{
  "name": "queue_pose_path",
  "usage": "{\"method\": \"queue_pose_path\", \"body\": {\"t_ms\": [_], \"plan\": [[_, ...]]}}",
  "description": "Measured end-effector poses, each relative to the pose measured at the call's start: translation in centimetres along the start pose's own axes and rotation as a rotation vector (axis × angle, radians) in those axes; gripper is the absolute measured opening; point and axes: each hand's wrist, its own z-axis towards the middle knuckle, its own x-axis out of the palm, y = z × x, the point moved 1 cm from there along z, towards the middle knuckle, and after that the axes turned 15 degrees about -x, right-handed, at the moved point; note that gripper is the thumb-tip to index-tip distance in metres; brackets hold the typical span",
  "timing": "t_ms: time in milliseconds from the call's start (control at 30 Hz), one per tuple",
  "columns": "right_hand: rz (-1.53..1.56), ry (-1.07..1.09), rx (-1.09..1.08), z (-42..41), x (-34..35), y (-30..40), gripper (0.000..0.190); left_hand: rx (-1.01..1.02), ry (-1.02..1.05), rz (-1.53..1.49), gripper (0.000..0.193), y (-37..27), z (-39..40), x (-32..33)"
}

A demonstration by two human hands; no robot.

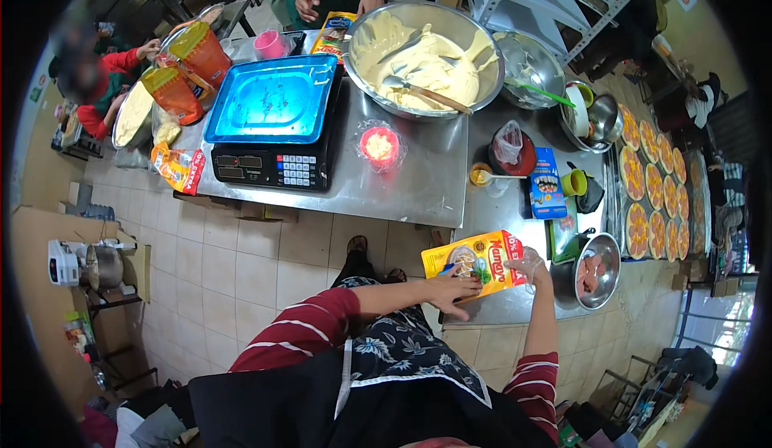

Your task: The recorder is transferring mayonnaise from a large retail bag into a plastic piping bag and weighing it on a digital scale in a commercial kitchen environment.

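Note:
A yellow and red mayonnaise pouch point(443, 258) lies over the near edge of the steel table. My left hand point(451, 294) rests on the pouch's lower side, its fingers spread across the front, with a small blue thing by the fingertips. My right hand point(532, 267), in a clear plastic glove, grips the pouch's red end. Just right of that hand stands a steel bowl point(597, 273) with pink pieces in it. Beyond the pouch are a blue printed box point(547, 185) and a small cup of orange sauce point(480, 175) with a white spoon.
A large steel bowl of pale cream point(434, 62) holds a wooden-handled spoon. Left of it stands a digital scale point(268, 164) with a blue tray. A pink cup point(380, 145) sits in plastic. Topped flatbreads point(633, 173) lie at the right. A co-worker's hand point(306, 1) shows across the table.

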Motion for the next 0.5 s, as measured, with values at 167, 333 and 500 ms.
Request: {"method": "queue_pose_path", "body": {"t_ms": [167,333,500], "plan": [[-0.072,0.124,-0.085,-2.2,-1.2,8.9,0.036,-0.11,-0.71,-0.228,0.041,-3.8,-2.0,-10.4],[-0.612,0.427,-0.231,-1.2,1.9,20.2,0.04,-0.581,-0.489,-0.528,0.039,-2.0,-4.7,-17.2],[-0.877,0.452,-0.616,3.8,7.2,25.8,0.041,-0.63,-0.534,-0.915,0.027,2.8,-7.4,-18.1]]}}
